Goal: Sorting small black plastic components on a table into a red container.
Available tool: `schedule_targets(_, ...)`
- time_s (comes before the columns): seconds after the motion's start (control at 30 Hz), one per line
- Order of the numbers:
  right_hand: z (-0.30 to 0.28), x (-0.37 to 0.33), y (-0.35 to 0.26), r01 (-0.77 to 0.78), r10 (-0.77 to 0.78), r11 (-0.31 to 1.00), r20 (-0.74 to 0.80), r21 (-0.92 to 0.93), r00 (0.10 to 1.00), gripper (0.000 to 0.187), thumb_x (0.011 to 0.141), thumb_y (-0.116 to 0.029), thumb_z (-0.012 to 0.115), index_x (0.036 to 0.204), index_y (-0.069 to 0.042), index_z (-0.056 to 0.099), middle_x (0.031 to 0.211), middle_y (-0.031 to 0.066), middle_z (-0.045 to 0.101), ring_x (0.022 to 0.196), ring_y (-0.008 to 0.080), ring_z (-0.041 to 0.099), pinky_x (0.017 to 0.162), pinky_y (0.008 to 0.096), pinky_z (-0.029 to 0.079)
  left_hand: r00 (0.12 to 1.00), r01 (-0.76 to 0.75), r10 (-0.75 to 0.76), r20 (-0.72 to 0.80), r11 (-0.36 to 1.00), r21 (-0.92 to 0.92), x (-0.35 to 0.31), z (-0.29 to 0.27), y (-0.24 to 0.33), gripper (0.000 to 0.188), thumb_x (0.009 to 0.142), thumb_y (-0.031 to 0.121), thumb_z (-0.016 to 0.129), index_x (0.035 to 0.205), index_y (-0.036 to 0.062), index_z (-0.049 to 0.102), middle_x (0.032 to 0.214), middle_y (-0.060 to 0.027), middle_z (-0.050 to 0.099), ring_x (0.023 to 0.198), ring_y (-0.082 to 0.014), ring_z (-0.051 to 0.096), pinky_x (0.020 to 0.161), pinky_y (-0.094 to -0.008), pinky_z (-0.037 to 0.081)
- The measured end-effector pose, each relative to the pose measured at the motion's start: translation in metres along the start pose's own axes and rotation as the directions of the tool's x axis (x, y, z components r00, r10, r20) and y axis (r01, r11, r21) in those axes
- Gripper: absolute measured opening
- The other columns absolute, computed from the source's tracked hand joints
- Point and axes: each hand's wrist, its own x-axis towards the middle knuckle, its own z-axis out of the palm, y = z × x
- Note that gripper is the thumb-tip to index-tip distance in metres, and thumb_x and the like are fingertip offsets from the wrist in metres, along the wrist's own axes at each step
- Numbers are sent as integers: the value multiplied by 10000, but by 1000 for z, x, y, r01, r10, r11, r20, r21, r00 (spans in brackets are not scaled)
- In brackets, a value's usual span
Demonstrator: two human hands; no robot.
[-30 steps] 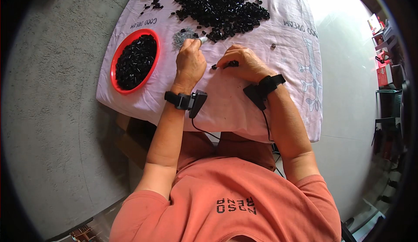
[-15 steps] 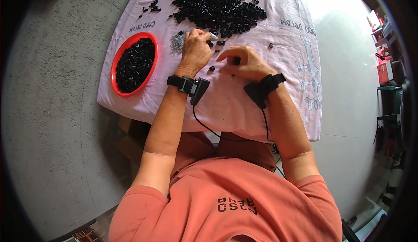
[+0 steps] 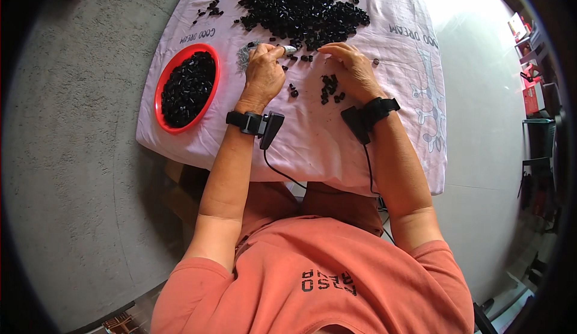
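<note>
Black small glossy pieces lie in a large heap at the far side of the cloth-covered table. My left hand is closed, fingers curled, just below the heap's near edge. A pale silvery thing shows at its fingertips; whether it is held or worn is unclear. Beside that hand is a patch of fine grey pieces, partly hidden. My right hand is open, its fingers stretched toward the heap's near edge. Under its palm side lies a loose cluster of black pieces. A few strays lie between the hands.
A red oval basin full of black pieces stands at the table's left. One small ring-like piece lies right of my right hand. Black wrist straps with cables are on both wrists. Stools and boxes stand far right.
My right hand has moved up toward the heap and its fingers have straightened. A cluster of black pieces now shows on the cloth beside it. My left hand has shifted slightly left.
</note>
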Motion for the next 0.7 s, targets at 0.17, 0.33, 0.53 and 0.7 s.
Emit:
schedule_targets(0.17,5,-2,6,114,-105,987,79,-113,991,366,838,18,613,1173,-104,699,1308,91,609,1201,310,550,1021,396,462,1000,-26,26,4,1000,1,-1,-1,7,357,779,-58,509,1059,38,709,1051,-144,629,1036,-330,578,957,-418,456)
schedule_targets(0.33,7,-3,4,88,-72,982,98,-165,993,355,846,-32,643,1185,-121,698,1396,101,543,1248,326,509,1046,406,442,997,-72,70,31,997,36,1,7,19,358,784,-42,539,1052,95,730,1043,-117,624,1018,-320,558,954,-401,451)
schedule_targets(0.53,7,-5,3,99,-79,977,110,-189,991,286,855,-55,647,1108,-154,737,1393,93,546,1222,315,521,1035,400,448,998,-59,57,37,997,58,1,-4,8,327,749,-48,572,967,110,757,1001,-103,623,988,-314,553,928,-401,458)
schedule_targets(0.7,8,-5,4,88,-73,985,106,-146,992,237,855,-74,640,1007,-203,769,1361,71,571,1193,311,520,1020,391,453,1000,-14,16,-20,998,53,2,-4,0,362,758,-53,552,1007,117,752,1025,-109,624,1001,-321,556,936,-405,454)
